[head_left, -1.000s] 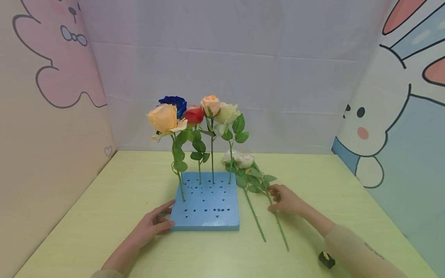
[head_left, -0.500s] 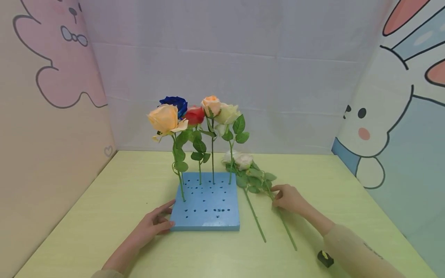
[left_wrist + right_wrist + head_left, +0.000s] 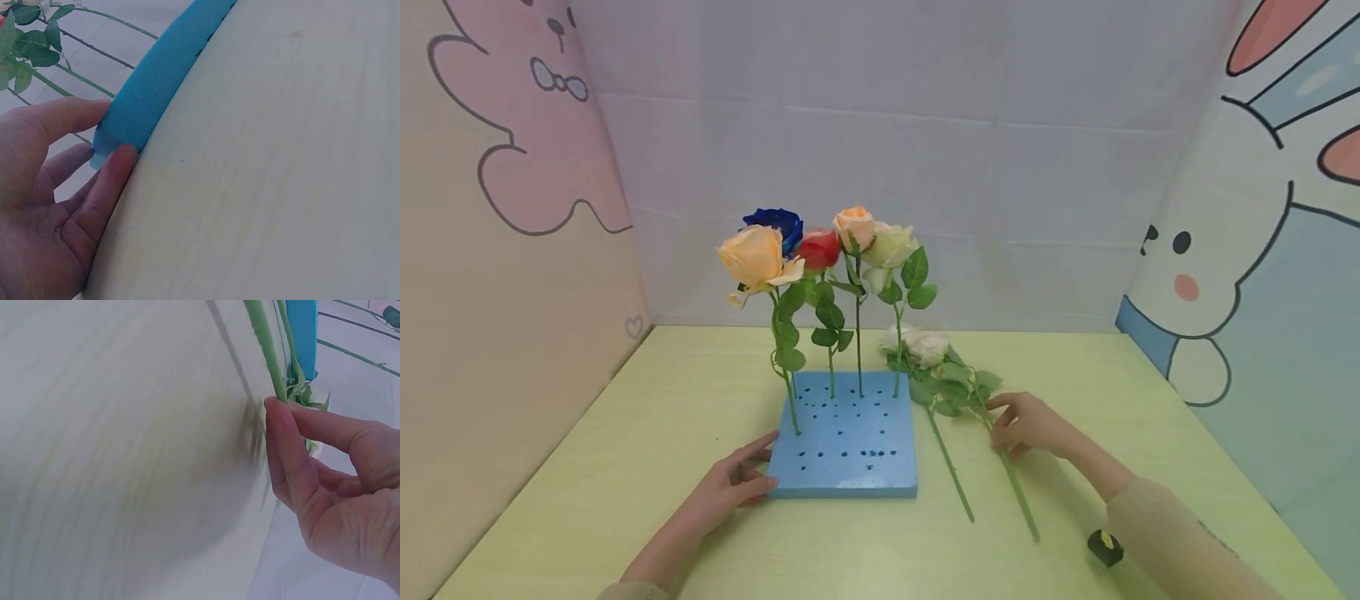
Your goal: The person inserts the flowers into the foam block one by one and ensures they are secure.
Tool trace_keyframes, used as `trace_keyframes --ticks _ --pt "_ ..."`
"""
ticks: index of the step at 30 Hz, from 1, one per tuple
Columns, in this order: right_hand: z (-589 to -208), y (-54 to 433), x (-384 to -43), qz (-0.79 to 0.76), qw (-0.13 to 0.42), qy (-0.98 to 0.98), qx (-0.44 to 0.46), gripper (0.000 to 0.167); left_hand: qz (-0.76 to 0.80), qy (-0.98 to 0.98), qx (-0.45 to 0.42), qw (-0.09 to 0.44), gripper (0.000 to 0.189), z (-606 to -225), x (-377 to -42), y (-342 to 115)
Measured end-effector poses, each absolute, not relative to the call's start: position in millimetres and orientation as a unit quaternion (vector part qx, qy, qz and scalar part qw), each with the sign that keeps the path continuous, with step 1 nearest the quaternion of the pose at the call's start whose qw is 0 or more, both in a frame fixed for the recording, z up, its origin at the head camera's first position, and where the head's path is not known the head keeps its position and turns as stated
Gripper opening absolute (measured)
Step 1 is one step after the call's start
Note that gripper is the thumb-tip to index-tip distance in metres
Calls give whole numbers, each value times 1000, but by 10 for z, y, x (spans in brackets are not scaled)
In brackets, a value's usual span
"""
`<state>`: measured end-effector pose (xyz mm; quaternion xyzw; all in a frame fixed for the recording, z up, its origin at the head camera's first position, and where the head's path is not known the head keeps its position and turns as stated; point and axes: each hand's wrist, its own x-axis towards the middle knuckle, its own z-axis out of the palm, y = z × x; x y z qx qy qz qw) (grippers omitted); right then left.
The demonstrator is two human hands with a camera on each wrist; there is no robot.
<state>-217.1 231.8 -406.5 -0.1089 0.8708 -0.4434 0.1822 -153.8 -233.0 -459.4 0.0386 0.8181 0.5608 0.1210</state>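
- Head view: five roses were counted standing upright in one blue foam block (image 3: 850, 442) on the yellow-green table (image 3: 625, 467): a large peach rose (image 3: 751, 257) at the near left, a blue rose (image 3: 775, 223), a red rose (image 3: 818, 248), a small peach rose (image 3: 853, 225) and a cream rose (image 3: 889, 245) along the far edge.
- Two white roses (image 3: 917, 343) were seen just right of the block, their stems running toward the near edge of the table.
- One of these stems (image 3: 1017, 492) was pinched between thumb and fingers of the right hand (image 3: 1030, 423), close to the leaves; the other stem (image 3: 951, 471) lay untouched on the table.
- From the right wrist view, the fingertips (image 3: 278, 425) were closed on the green stem (image 3: 265, 344), with the table blurred behind.
- The left hand (image 3: 730, 483) was laid against the block's near-left corner, nothing being grasped; from the left wrist view the thumb (image 3: 69, 115) and a straight finger (image 3: 112, 181) touched the blue foam (image 3: 156, 87) on either side of that corner.
- One small black object (image 3: 1105, 546) with a yellow mark was noted beside the right sleeve (image 3: 1180, 542).
- No readable writing or brand was found; cartoon rabbits were drawn on the walls.
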Motion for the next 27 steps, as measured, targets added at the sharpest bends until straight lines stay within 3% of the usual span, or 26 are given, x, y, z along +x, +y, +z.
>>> trace_keyframes --ticks 6,16,27 --pt "-4050 2327 -2185 -455 192 864 -100 66 562 817 35 123 71 -4579 -1528 -2320" --pt "-3935 2368 -2213 -491 148 856 -71 63 561 817 42 123 71 -4584 -1535 -2331" --pt "-3646 2410 -2251 -517 29 851 -81 62 563 816 40 122 70 -4591 -1536 -2335"
